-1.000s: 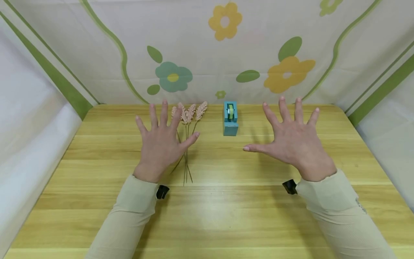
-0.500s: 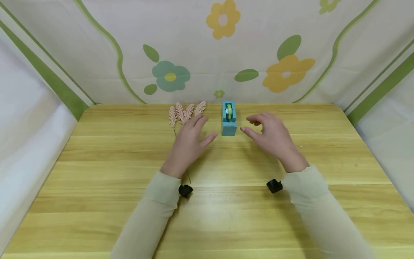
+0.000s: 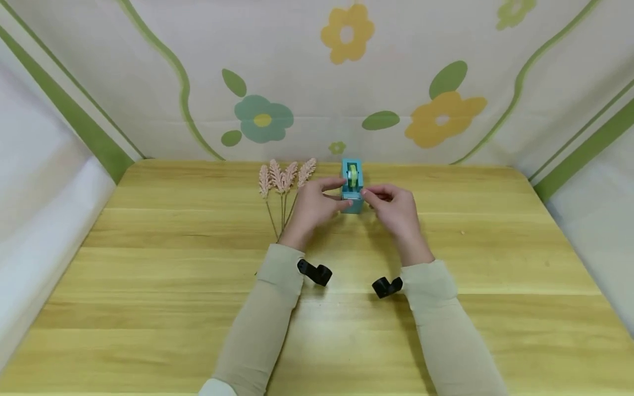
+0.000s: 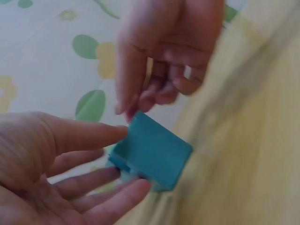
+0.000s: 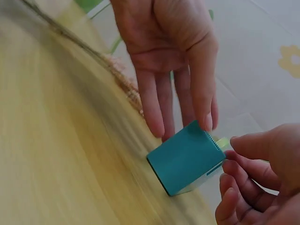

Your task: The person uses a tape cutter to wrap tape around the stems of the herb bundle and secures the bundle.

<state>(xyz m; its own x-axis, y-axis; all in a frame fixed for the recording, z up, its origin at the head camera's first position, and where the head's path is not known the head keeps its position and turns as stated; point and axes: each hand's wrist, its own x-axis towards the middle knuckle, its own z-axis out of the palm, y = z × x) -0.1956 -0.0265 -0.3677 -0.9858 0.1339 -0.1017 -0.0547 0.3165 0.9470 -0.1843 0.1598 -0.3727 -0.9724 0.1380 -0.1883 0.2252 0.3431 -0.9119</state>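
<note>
A teal tape dispenser (image 3: 352, 208) with a yellow-green tape roll (image 3: 353, 175) stands near the table's back edge. My left hand (image 3: 317, 204) holds it from the left, thumb at the top of its front face by the toothed cutter and fingers along its side, as the right wrist view shows. On the other side my right hand (image 3: 396, 210) pinches the tape's free end (image 5: 223, 142) between thumb and forefinger, right beside the cutter. The dispenser's front face (image 4: 157, 149) fills the middle of the left wrist view.
Several pink crocheted flower stems (image 3: 282, 177) lie left of the dispenser, partly behind my left hand and sleeve. A white cloth (image 3: 317, 71) printed with flowers hangs behind the wooden table (image 3: 148, 286).
Both hands, spread wide a second ago, have come inward to the dispenser. The left now holds its side; the right has closed thumb and forefinger at the tape.
</note>
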